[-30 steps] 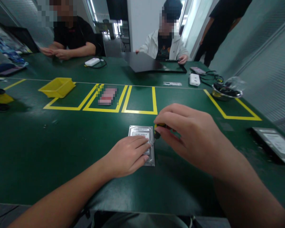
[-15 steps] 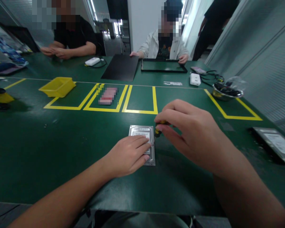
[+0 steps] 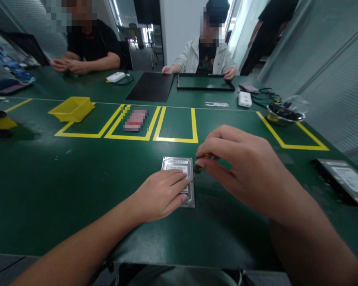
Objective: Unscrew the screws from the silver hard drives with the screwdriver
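Note:
A silver hard drive [image 3: 178,162] with a white label lies flat on the green table in front of me. Across its face rests my left hand [image 3: 162,194], fingers stretched out and pressing on it, hiding much of the label. My right hand [image 3: 238,167] pinches a small yellow and black screwdriver [image 3: 198,168] between thumb and fingers. The screwdriver slants down, its thin shaft meeting the drive's right edge beside my left fingertips. Whether the tip sits in a screw is too small to tell.
Another hard drive [image 3: 344,178] lies at the right. Farther back are a yellow bin [image 3: 73,109], a pink phone-like item [image 3: 136,120], yellow tape outlines [image 3: 176,140] and a metal bowl [image 3: 285,119] of dark cables. Across the table, a person [image 3: 207,55] touches a black panel [image 3: 152,87] and frame [image 3: 205,89].
My right hand and the screwdriver's handle have shifted very slightly, the tip staying at the drive's right edge. My left hand and the drive keep their place.

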`<state>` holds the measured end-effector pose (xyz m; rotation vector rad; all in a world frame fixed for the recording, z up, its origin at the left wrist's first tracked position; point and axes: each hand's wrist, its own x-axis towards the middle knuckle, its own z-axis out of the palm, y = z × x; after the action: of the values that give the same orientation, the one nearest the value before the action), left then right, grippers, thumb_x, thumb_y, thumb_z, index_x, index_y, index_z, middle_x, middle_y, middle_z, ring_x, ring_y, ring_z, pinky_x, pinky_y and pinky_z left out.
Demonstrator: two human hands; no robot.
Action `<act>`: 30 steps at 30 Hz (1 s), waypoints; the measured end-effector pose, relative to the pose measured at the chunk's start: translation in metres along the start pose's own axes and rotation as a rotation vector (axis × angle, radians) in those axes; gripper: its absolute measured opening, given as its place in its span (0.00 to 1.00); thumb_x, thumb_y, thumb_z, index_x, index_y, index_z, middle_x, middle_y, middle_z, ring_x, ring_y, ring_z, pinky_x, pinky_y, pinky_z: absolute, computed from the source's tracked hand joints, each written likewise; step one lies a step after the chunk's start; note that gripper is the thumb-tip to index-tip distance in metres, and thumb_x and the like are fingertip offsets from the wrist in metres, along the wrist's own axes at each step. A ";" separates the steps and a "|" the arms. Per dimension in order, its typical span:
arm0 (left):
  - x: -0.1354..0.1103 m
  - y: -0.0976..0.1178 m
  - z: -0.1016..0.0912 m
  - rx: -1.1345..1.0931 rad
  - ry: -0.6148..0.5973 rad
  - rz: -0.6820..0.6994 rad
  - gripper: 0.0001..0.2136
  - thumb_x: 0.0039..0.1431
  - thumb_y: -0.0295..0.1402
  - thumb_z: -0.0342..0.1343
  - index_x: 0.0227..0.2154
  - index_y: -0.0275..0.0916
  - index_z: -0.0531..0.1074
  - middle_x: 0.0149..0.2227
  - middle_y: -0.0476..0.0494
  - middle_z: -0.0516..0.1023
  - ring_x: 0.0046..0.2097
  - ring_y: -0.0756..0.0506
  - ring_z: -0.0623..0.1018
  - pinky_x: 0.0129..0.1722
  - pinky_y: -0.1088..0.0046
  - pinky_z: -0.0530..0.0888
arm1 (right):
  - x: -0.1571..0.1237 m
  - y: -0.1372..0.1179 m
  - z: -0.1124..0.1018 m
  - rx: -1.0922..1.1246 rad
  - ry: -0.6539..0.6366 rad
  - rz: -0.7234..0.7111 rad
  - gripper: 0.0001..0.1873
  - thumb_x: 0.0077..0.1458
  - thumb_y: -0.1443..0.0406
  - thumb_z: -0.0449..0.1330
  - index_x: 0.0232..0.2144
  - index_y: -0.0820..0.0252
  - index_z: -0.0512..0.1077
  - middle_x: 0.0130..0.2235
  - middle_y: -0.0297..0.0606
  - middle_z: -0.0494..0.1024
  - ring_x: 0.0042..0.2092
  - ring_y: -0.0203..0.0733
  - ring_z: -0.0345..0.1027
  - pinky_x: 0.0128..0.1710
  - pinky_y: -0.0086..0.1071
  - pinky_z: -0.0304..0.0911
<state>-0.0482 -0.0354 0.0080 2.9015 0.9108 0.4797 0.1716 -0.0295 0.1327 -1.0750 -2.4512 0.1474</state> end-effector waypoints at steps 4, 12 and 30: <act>-0.001 0.000 0.000 0.007 0.003 0.005 0.19 0.68 0.37 0.48 0.55 0.33 0.71 0.56 0.34 0.74 0.58 0.37 0.73 0.58 0.54 0.72 | -0.001 0.000 0.000 -0.016 0.010 0.008 0.05 0.59 0.68 0.58 0.36 0.60 0.74 0.38 0.38 0.74 0.38 0.38 0.66 0.36 0.31 0.59; 0.000 0.001 0.000 0.009 0.005 0.005 0.19 0.69 0.38 0.48 0.55 0.34 0.71 0.56 0.34 0.74 0.58 0.36 0.73 0.58 0.53 0.72 | -0.002 0.001 -0.001 -0.041 -0.002 0.025 0.05 0.59 0.67 0.58 0.36 0.58 0.74 0.37 0.38 0.74 0.37 0.39 0.66 0.34 0.32 0.57; 0.000 0.000 0.001 0.006 -0.005 0.000 0.19 0.69 0.38 0.47 0.56 0.35 0.70 0.57 0.35 0.74 0.59 0.37 0.73 0.58 0.53 0.71 | -0.003 0.000 -0.004 -0.018 -0.040 -0.002 0.07 0.60 0.71 0.55 0.36 0.60 0.73 0.36 0.38 0.72 0.35 0.37 0.63 0.33 0.31 0.55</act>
<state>-0.0482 -0.0352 0.0070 2.9066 0.9133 0.4697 0.1749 -0.0318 0.1355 -1.0878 -2.4938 0.1477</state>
